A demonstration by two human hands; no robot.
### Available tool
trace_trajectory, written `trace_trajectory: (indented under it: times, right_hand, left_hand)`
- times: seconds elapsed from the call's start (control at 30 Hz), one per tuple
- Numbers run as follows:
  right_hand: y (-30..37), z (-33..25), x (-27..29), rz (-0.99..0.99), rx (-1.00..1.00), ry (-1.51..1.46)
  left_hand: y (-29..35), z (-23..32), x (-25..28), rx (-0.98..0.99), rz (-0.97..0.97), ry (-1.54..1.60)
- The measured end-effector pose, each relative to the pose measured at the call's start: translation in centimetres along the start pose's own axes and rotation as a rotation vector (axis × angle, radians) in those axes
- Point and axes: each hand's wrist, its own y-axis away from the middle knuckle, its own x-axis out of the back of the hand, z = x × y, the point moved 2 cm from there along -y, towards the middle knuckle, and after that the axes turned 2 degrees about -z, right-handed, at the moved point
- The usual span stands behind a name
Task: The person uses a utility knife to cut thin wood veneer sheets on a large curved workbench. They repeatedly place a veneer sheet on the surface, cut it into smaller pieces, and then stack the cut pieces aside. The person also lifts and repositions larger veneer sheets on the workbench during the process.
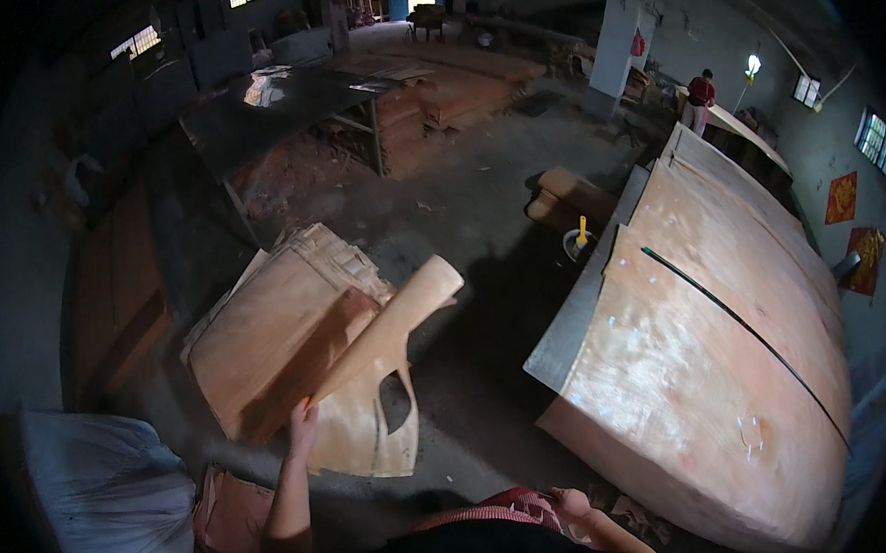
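My left hand [302, 424] is closed on the near edge of a thin wood veneer sheet [390, 324]. The sheet is partly rolled along its length and has a torn hole in its hanging part. It rises away from my hand and overlaps the right side of a stack of veneer sheets [285, 318]. My right hand [571, 504] is near my waist, beside a red patterned cloth [511, 505]. Its fingers look curled; anything inside them is hidden.
At right, a long table [559, 353] bears broad veneer sheets [699, 360] with a dark thin strip [741, 317] across them. A bucket [577, 245] with a yellow-handled tool stands beyond. A person [701, 102] is far back. A white cloth-covered bundle [106, 489] lies near left.
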Motion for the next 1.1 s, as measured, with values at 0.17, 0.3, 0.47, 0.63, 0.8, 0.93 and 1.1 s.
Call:
trace_trajectory:
  times: [0.17, 0.3, 0.47, 0.63, 0.8, 0.93, 1.1]
  right_hand:
    - [-5.1, -1.7, 4.1, 0.025, -0.040, -0.033]
    - [-14.2, 0.5, 6.6, 0.164, -0.086, 0.079]
    - [-23.4, 1.3, 16.3, 0.576, -0.173, -0.016]
    - [-29.2, 7.8, 23.5, 1.015, -0.306, -0.035]
    - [-31.2, 9.5, 28.7, 1.005, -0.662, -0.185]
    - [-34.7, 13.6, 25.8, 0.922, -0.730, 0.039]
    - [-35.3, 9.3, 29.2, 0.828, -0.786, -0.042]
  left_hand:
    - [-6.5, 2.5, 5.2, -0.195, 0.050, -0.190]
    - [-17.6, -9.3, 7.9, -0.128, 0.165, -0.194]
    - [-23.2, -9.1, 10.9, -0.039, 0.172, -0.578]
    - [-29.9, -5.8, 10.1, -0.046, 0.270, -1.092]
    - [-35.9, 3.7, 1.2, -0.663, 0.435, -0.913]
    - [-40.3, 9.2, -15.0, -0.606, -0.129, -0.765]
    - [-42.8, 20.5, -35.7, -0.827, -0.852, -0.319]
